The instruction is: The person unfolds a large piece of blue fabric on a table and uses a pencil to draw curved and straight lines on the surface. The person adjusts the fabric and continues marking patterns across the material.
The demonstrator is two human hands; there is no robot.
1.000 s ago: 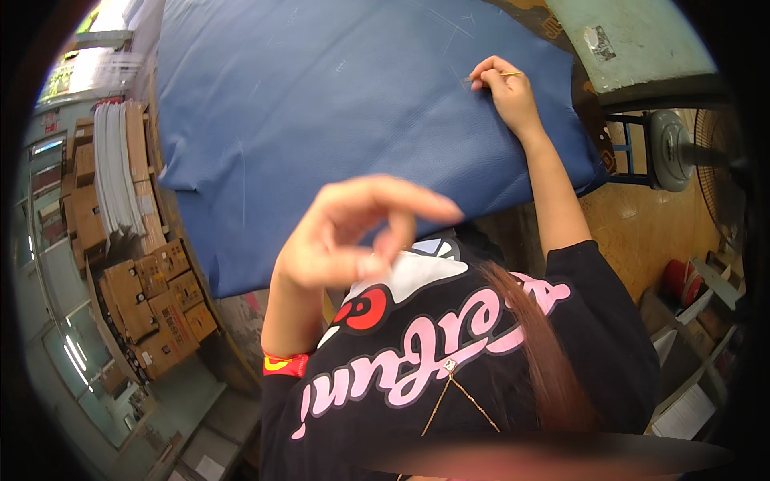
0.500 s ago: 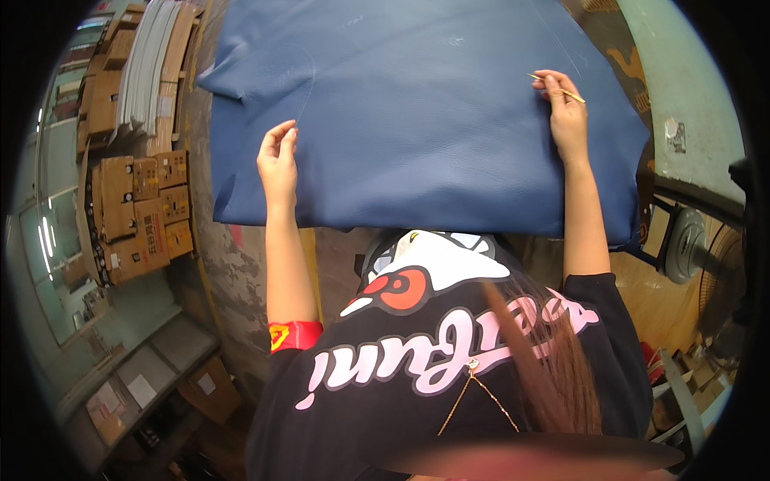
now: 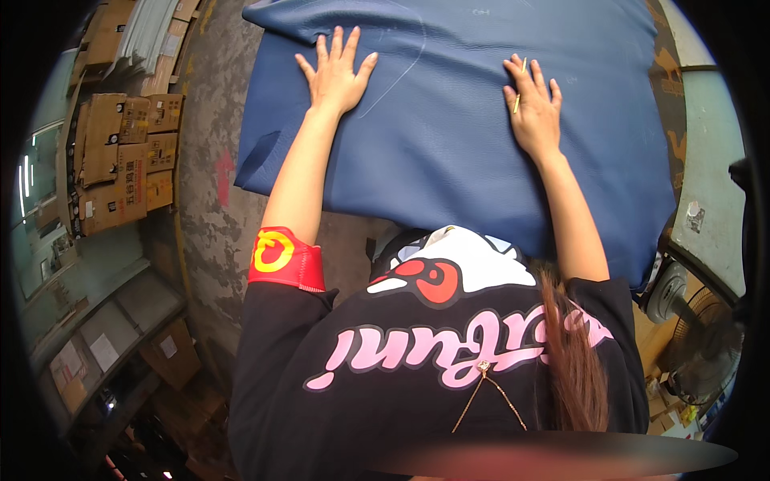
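A large sheet of blue leather-like material spreads out before me, with creases and faint white drawn lines on it. My left hand lies flat on its left part, fingers spread, holding nothing. A curved white line runs just right of that hand. Farther right, my right hand rests on the sheet with its fingers extended. Threaded between those fingers is a thin yellow pen-like stick; the fingers partly cover it, and its exact kind cannot be made out.
Stacked cardboard boxes stand at the left, beyond a strip of worn floor. A grey shelf with papers is at the lower left. A fan stands at the right, below a pale green wall panel.
My left hand has moved forward and opened flat onto the sheet. The right hand has gone from pinching the stick to lying spread with it between the fingers. The view has shifted.
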